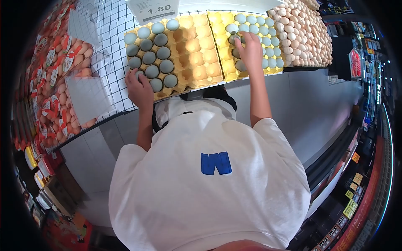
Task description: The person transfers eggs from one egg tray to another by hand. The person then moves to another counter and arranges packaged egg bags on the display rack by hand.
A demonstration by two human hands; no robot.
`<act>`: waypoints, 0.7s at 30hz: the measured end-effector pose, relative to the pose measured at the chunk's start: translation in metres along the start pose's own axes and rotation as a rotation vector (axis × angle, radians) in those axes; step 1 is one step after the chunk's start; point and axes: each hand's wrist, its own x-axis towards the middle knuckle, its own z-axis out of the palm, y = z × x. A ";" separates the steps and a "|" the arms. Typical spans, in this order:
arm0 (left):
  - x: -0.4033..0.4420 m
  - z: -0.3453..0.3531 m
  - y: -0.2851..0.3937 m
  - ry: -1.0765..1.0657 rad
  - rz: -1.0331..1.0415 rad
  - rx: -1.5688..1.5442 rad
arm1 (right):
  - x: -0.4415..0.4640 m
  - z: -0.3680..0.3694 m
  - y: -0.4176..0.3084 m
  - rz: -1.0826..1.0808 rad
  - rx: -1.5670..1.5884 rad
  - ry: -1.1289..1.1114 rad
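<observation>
Two yellow egg trays lie side by side on the shelf. Pale blue-green eggs [163,53] fill the left columns of the left tray [202,47], whose right part has bare cups. My left hand [140,88] is at that tray's lower left corner, its curled fingers round a blue-green egg [140,75]. On the right tray [217,31], blue-green eggs [240,19] occupy the middle and right columns. My right hand [250,46] reaches over it, thumb and fingers bent at an egg [235,39] in the left part of the eggs.
Brown eggs [298,35] are heaped at the right. At the left are bagged eggs [58,96] with red labels and a clear divider [86,94]. A price sign [154,9] stands behind the left tray. The shelf's front edge [98,124] runs near my body.
</observation>
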 end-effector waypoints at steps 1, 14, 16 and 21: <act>0.000 0.000 0.000 0.003 -0.005 -0.004 | 0.011 0.009 0.006 0.014 -0.054 -0.005; 0.000 -0.002 0.006 0.043 -0.089 -0.031 | 0.043 0.045 0.029 0.116 -0.045 -0.138; -0.002 -0.003 0.007 0.054 -0.059 -0.048 | 0.044 0.032 0.034 0.177 0.045 -0.157; -0.001 0.000 0.006 0.095 -0.007 -0.020 | 0.044 0.007 0.050 0.711 1.035 -0.145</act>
